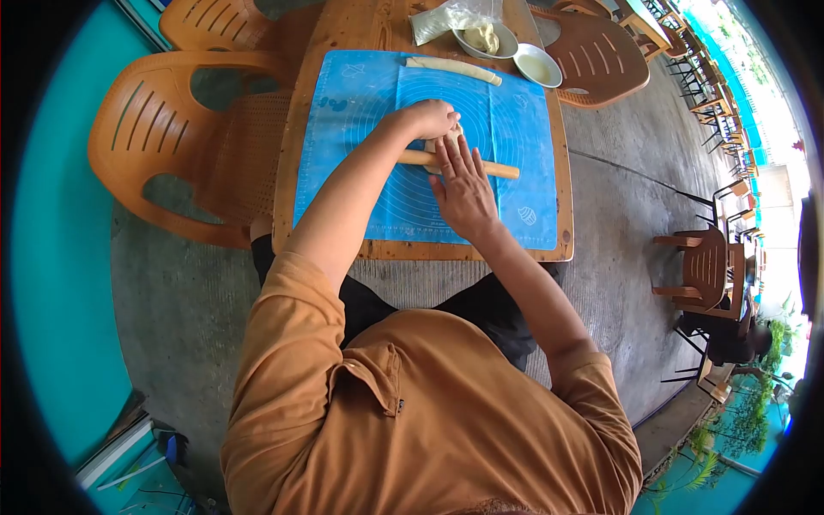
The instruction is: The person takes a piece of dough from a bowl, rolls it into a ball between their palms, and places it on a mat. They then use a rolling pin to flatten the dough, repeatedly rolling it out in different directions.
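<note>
A wooden rolling pin (500, 170) lies crosswise on a blue baking mat (343, 206) printed with circles. My right hand (466, 196) rests flat on the pin, palm down, with its fingers stretched forward over it. Just beyond the pin, my left hand (427, 119) is curled with its fingertips on the far end of a small piece of dough (455, 133). Part of that dough is under the pin and my hands. A long pale strip of rolled dough (455, 70) lies near the far edge of the mat.
Past the mat stand a bowl with a dough lump (482, 38), a clear plastic bag (436, 21) with pale contents, and a small white bowl (538, 66) of liquid. Orange-brown chairs (184, 137) flank the wooden table (360, 26) on both sides.
</note>
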### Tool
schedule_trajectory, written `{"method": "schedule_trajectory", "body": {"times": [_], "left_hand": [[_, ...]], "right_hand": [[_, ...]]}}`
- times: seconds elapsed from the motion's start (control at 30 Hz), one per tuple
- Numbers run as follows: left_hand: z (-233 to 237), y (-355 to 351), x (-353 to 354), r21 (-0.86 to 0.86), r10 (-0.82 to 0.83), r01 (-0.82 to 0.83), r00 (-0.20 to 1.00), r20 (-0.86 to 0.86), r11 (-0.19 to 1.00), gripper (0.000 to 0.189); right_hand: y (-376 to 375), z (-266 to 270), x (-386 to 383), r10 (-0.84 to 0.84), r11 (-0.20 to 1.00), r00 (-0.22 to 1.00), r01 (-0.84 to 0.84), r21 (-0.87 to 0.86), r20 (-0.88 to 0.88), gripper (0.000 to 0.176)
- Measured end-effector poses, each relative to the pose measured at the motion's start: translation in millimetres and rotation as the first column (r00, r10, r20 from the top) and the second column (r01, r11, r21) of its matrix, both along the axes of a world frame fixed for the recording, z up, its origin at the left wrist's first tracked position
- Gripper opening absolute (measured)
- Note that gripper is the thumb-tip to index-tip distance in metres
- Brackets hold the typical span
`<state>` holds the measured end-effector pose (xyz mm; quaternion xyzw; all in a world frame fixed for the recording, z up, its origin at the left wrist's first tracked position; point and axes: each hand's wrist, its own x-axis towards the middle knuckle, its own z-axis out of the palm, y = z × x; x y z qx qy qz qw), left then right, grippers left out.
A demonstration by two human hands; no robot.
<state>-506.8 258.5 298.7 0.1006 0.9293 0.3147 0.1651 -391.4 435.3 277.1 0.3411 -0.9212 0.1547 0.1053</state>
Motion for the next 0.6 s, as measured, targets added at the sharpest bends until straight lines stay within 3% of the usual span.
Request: {"method": "schedule_trajectory", "body": {"times": [0.13, 0.3, 0.47, 0.6], "left_hand": [[-6.1, 0.2, -3.5, 0.021, 0.009, -0.01, 0.999, 0.047, 1.0, 0.041], [-17.4, 2.7, -3.2, -0.02, 0.01, -0.01, 1.0, -0.025, 1.0, 0.039], [-23.0, 2.8, 4.1, 0.051, 0.092, -0.088, 0.993, -0.08, 0.995, 0.035], [-28.2, -1.7, 11.1, 0.14, 0.109, -0.093, 0.987, -0.116, 0.986, 0.034]], "right_hand": [[11.2, 1.6, 16.3, 0.02, 0.999, 0.999, -0.022, 0.04, 0.043, 0.06], [21.1, 3.4, 37.4, 0.038, 0.999, 0.999, -0.038, 0.028, 0.007, 0.056], [37.4, -3.0, 45.1, 0.147, 0.984, 0.983, -0.156, -0.083, -0.109, 0.041], [36.3, 6.9, 38.8, 0.115, 0.976, 0.993, -0.116, -0.182, -0.019, 0.036]]}}
